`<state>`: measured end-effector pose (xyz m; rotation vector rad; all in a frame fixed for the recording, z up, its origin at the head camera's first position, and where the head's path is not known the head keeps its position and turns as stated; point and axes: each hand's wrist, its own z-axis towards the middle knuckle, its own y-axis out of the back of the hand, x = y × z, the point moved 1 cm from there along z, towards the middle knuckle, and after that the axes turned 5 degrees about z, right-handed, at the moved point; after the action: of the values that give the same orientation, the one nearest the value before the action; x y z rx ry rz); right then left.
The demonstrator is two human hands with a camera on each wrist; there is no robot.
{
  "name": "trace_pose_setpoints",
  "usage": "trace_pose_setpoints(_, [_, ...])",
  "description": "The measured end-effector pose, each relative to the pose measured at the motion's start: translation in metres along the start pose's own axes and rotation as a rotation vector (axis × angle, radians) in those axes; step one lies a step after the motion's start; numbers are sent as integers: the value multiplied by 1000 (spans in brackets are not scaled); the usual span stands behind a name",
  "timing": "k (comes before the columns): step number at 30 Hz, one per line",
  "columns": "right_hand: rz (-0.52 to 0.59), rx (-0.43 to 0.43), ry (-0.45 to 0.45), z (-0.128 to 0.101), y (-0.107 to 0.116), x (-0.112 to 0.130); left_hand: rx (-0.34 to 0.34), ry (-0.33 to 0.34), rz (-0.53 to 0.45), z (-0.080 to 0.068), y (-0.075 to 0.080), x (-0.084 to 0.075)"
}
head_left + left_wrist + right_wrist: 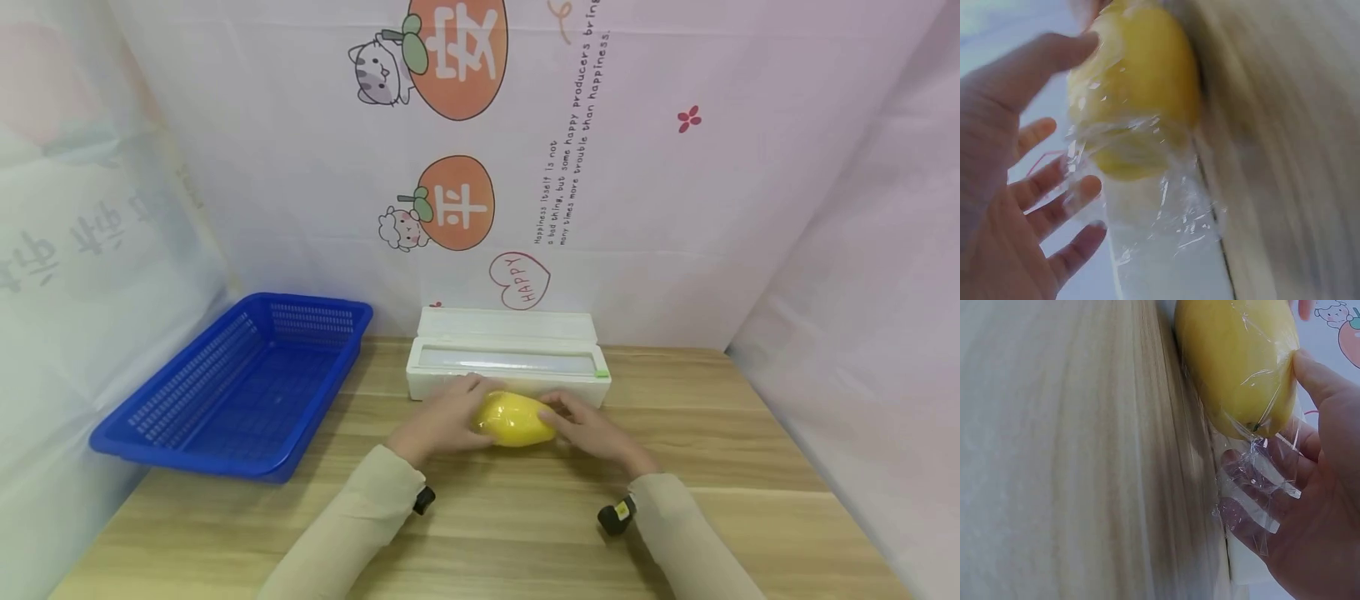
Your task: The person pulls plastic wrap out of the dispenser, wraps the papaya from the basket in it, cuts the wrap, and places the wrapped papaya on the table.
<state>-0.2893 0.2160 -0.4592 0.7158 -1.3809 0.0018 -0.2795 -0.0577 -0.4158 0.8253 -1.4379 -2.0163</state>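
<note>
A yellow mango (516,419) is wrapped in clear cling film, between the two hands and in front of a long white box. My left hand (448,419) is at its left end. In the left wrist view its thumb (1066,51) touches the wrapped side while the other fingers spread apart beside the loose film (1166,206). My right hand (592,427) holds the other end. In the right wrist view its thumb (1316,375) presses the mango's side, with the fingers curved behind the gathered film (1257,478).
The white cling-film box (442,382) stands against the back cloth, its lid (510,323) raised and a green piece (602,374) at its right end. A blue plastic basket (318,408) is at the left of the wooden table (517,542). Printed cloth walls surround the table.
</note>
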Motion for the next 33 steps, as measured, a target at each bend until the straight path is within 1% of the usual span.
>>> trace_pose_setpoints(2, [-26,-12,2,-1,0,1,-5,-12,27,2,-3,-2])
trace_pose_setpoints(5, [-52,-36,12,-4,0,4,-12,-5,51,3,-10,-1])
trace_pose_setpoints(8, [-99,-111,67,-8,0,8,-32,2,49,3,-15,2])
trace_pose_setpoints(11, [-221,-214,170,-11,-2,15,-39,-4,42,3,-18,6])
trace_pose_setpoints(13, [-349,-264,249,-12,-6,20,-38,-8,37,4,-19,9])
trace_pose_setpoints(15, [-485,-293,320,-11,-10,25,-33,-9,33,5,-19,11])
trace_pose_setpoints(17, [-592,-302,346,-10,-14,26,-26,-6,24,6,-19,11])
trace_pose_setpoints(19, [-651,-298,333,-10,-18,25,-24,-4,20,6,-19,12])
trace_pose_setpoints(23, [-636,-280,256,-10,-21,21,-8,3,4,7,-18,12])
trace_pose_setpoints(27, [-596,-283,231,-7,-21,17,12,21,-27,8,-17,10])
trace_pose_setpoints(33, [-543,-281,221,0,-17,12,27,46,-23,10,-16,10])
